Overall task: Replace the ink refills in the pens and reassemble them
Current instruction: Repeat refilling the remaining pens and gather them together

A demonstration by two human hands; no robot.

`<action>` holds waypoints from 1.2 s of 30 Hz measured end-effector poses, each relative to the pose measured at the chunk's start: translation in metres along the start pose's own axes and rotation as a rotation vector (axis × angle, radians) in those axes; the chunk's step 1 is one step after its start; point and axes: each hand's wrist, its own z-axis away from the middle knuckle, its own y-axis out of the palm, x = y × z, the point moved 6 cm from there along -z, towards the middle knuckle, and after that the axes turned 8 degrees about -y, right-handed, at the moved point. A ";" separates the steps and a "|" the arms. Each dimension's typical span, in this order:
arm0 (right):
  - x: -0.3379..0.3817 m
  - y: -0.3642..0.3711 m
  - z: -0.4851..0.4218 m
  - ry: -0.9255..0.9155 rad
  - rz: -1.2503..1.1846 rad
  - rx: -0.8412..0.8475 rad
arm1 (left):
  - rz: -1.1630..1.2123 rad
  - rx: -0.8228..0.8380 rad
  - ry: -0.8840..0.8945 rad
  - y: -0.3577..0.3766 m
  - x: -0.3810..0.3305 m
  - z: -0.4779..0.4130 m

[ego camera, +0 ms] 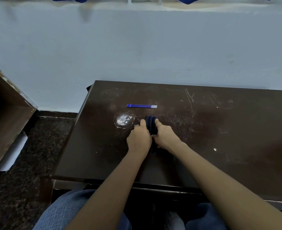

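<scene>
A bunch of dark blue pens (150, 123) lies on the dark brown table (219, 123), pointing away from me. My left hand (139, 138) presses against its left side and my right hand (164, 136) against its right side, so both hands clasp the bunch between them. The near ends of the pens are hidden between my palms. Further back, a few blue ink refills (141, 106) with clear ends lie side by side, crosswise, apart from my hands.
A round whitish scuff mark (124, 120) sits left of the pens. The table stands against a pale blue wall (137, 47). A brown wooden cabinet (6, 110) stands at the left across a dark speckled floor (29, 163). My knees in jeans are under the table's near edge.
</scene>
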 end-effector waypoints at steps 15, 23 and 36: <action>0.041 0.032 -0.018 -0.043 -0.004 -0.015 | 0.062 0.024 -0.146 -0.025 0.038 -0.016; 0.054 0.041 -0.025 -0.045 0.004 -0.016 | 0.066 0.024 -0.181 -0.033 0.052 -0.018; 0.055 0.037 -0.021 -0.047 0.007 0.000 | 0.061 0.032 -0.209 -0.033 0.051 -0.016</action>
